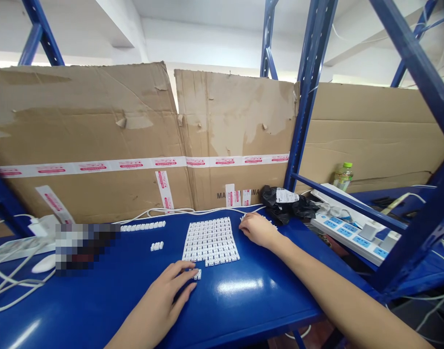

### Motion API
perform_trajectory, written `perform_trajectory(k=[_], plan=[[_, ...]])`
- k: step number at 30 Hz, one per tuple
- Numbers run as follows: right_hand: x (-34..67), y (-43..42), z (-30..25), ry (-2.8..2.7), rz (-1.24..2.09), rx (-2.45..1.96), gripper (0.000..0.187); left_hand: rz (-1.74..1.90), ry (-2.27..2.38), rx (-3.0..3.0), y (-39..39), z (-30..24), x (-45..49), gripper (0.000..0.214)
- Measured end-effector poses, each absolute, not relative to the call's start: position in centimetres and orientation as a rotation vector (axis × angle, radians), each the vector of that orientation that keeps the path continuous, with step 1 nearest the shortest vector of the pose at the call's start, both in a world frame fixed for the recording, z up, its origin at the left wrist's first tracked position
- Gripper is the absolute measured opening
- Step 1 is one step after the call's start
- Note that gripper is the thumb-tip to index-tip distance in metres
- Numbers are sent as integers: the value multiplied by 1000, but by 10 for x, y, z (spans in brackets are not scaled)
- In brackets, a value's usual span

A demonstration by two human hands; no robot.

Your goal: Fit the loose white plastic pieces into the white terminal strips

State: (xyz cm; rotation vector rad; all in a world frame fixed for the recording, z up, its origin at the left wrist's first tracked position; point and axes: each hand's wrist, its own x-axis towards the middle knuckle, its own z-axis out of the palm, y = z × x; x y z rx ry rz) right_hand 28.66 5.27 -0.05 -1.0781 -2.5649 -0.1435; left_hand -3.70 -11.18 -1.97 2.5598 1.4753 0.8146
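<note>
Two hands: the left hand (171, 286) lies palm down with the fingers stretched out and released; the right hand (256, 229) lies palm down with the fingers bent, and I cannot tell if it grasps something.
Left hand contact: the fingertips touch one loose white piece (198, 275), just beside the near left corner of the white block (211, 241).
Right hand contact: it rests on a few scattered white pieces at the far right corner of the block.
Block position: middle of the blue desk (244, 295), between the two hands.
Block direction: the edges are nearly square to the desk front and the lines of pieces run left to right; the near edge is uneven.
Row of pieces (142, 226): long axis left to right, along the cardboard wall (98, 145), left of the block.
Look: small white plastic parts, all alike, packed side by side.
Count: one block, one row, one short group (157, 246), one loose piece; the pieces in the block are too small to count.
Right side: one power strip (353, 232), one bottle (343, 175), one black bag (287, 203).
</note>
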Motion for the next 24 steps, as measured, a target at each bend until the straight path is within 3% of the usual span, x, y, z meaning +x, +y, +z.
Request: perform_trajectory(k=[5, 10, 16, 19, 24], plan=[[287, 56, 0, -2542, -131, -1074, 21, 807, 1473, 2466, -105, -10, -49, 32], [294, 59, 2, -2435, -5, -1119, 19, 1024, 1518, 2295, -81, 21, -39, 29], [285, 50, 6, -1973, 669, -883, 24, 1109, 1353, 1884, -37, 48, 8, 34], [274, 43, 5, -1818, 1009, -764, 18, 1094, 1287, 1772, -17, 39, 22, 32], [256, 29, 3, -1666, 1311, -693, 32, 1176, 1185, 1733, -9, 18, 25, 36]])
